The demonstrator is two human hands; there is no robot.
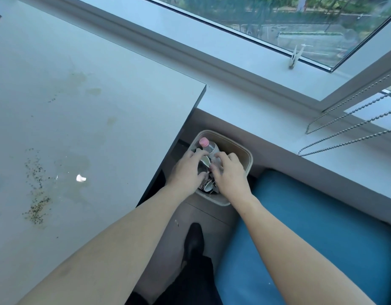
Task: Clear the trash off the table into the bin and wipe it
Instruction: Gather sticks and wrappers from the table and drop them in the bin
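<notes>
Bin (234,148), trash (205,160) inside, left hand (185,172) and right hand (228,176) over it, fingers (221,156) loosely spread, pressing on trash

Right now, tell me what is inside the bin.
The bin holds a pink-capped bottle, crushed paper cups. The left grip and right grip cover the middle; anything beneath is hidden.

Both hands lay palm-down over the beige bin (249,160) on the floor beside the table corner. The left hand (185,172) and right hand (229,173) rested with spread fingers on crumpled trash. A clear bottle with a pink cap (208,146) stuck up just beyond the fingertips. On the grey table (91,89) lay a white paper scrap (80,178), dark crumbs (36,194) and pale stains. A blue seat cushion (317,227) sat to the right of the bin.
</notes>
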